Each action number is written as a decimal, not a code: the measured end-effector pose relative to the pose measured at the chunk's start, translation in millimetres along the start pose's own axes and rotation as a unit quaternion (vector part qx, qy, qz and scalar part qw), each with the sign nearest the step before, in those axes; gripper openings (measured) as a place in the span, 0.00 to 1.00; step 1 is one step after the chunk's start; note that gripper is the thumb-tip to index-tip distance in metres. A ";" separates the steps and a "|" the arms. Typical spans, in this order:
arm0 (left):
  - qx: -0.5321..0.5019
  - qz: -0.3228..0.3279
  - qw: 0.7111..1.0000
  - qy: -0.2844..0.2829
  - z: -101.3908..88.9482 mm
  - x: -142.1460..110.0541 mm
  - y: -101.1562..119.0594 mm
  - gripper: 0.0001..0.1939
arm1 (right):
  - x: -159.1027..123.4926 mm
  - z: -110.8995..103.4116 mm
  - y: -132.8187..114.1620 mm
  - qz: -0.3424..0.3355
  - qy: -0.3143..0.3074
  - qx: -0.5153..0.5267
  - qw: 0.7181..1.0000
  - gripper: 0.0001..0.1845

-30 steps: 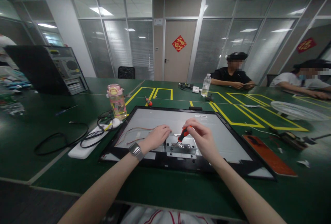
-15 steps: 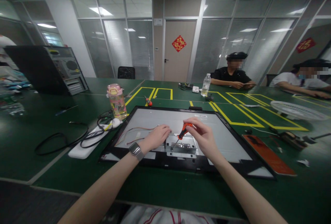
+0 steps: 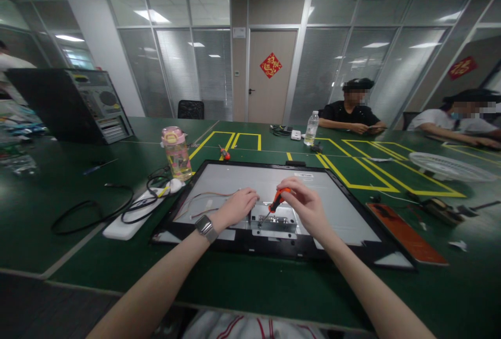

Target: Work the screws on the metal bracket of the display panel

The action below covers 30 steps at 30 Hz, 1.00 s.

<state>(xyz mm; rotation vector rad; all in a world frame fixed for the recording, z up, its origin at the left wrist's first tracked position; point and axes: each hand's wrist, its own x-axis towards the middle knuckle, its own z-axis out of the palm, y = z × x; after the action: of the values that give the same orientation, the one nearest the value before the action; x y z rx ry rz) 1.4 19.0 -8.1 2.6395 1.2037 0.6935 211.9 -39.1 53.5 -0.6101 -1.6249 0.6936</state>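
A monitor panel with a black frame and pale grey back lies flat on the table in front of me. At its middle is a silver metal bracket with screws and holes. My right hand is closed around the handle of an orange and black screwdriver, which leans with its tip down at the bracket's left part. My left hand, a watch on its wrist, rests on the panel with fingers stretched out to the bracket's left edge. Thin wires run left of that hand.
On the left stand a pink-lidded bottle, a white power strip with black cables and a computer case. An orange-brown board lies at right. Farther back are a water bottle and two seated people.
Both hands and the screwdriver stay almost exactly where they were. At the far left, a person behind the computer case has shifted.
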 end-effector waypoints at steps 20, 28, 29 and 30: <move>-0.127 -0.052 0.986 -0.097 -21.9 -3.8 -2.1 0.20 | -2.6 0.4 5.5 0.035 0.002 -0.002 0.999 0.13; -0.186 -0.064 0.968 -0.157 -30.5 -3.5 -9.9 0.36 | -1.0 -1.8 8.1 0.029 0.009 -0.007 1.000 0.12; -0.187 -0.061 0.967 -0.160 -30.7 -3.2 -10.8 0.37 | -0.7 -2.1 7.8 0.020 0.014 -0.011 1.000 0.11; -0.188 -0.058 0.967 -0.164 -30.8 -3.0 -11.7 0.38 | -0.5 -2.3 7.2 0.012 0.018 -0.015 1.000 0.10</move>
<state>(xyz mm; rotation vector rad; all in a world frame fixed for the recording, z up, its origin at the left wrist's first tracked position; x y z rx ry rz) -22.7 23.1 14.1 2.2387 1.0073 0.3948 214.3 -34.3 48.2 -0.6602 -1.6002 0.6727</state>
